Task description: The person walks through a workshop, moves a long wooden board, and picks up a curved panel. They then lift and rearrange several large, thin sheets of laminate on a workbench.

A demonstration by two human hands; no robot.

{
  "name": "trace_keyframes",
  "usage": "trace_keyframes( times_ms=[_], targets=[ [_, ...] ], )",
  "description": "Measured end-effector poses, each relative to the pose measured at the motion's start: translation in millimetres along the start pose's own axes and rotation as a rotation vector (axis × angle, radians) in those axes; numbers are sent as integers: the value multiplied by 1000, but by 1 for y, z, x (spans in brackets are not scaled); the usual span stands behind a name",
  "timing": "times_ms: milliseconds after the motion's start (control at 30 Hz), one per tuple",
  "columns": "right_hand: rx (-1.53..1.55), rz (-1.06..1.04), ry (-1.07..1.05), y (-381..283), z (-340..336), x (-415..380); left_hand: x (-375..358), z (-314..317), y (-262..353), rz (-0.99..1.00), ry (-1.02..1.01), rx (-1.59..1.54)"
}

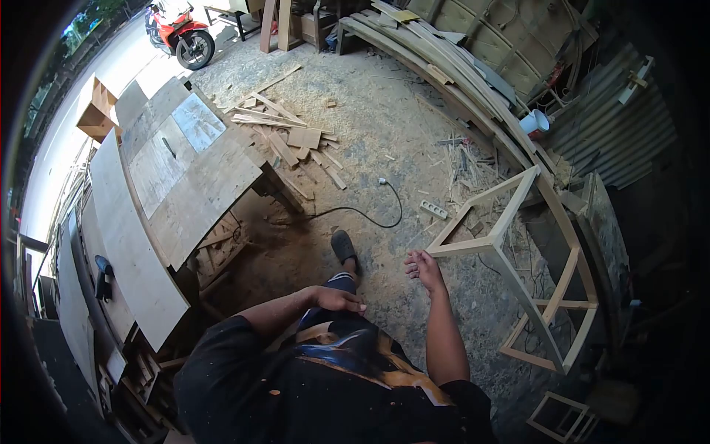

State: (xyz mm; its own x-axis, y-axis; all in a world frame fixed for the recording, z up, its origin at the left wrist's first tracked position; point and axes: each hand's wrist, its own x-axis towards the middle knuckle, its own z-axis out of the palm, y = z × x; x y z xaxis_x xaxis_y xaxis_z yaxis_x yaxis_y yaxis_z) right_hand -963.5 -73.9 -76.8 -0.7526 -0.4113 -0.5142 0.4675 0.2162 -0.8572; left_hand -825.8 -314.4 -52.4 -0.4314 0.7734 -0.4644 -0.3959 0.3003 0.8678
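Observation:
My left hand [339, 299] is closed in front of my dark shirt [310, 370], fingers together and pointing right; what they may hold is hidden. My right hand [424, 271] is raised ahead of me with its fingers loosely curled in, and nothing shows in them. Its fingertips are right by the near corner of a pale wooden frame [492, 242] in this view. That frame, built of jointed strips with a triangular-looking end, stands upright on the floor to my right.
On the left is a plywood-topped workbench [207, 174]. Offcuts [285, 137] and sawdust litter the floor ahead. A black cable [370, 222] and a power strip [433, 209] lie between. Long boards [444, 66] line the right, near a white bucket [534, 122]. A red motorcycle [181, 33] stands far back.

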Motion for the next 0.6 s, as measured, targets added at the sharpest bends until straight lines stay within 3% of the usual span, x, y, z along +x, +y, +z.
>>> trace_keyframes(
  times_ms=[33,133,233,300,500,533,600],
  targets=[
    [-4,-2,-3,-7,-4,23,5,-30,6,3,5,-1],
    [-53,86,41,-17,-14,84,22,-122,5,-92,352,217],
    [-180,181,165,-11,-54,145,16,-208,58,-183,372,354],
    [-217,315,215,-1,-88,173,12,-262,74,-113,409,337],
    [93,389,449,-20,-127,220,-19,-392,138,-226,480,416],
    [127,385,444,-22,-127,228,-22,-415,147,-77,706,480],
    [165,405,439,-21,-129,247,-28,-464,170,-109,881,336]
  ],
)
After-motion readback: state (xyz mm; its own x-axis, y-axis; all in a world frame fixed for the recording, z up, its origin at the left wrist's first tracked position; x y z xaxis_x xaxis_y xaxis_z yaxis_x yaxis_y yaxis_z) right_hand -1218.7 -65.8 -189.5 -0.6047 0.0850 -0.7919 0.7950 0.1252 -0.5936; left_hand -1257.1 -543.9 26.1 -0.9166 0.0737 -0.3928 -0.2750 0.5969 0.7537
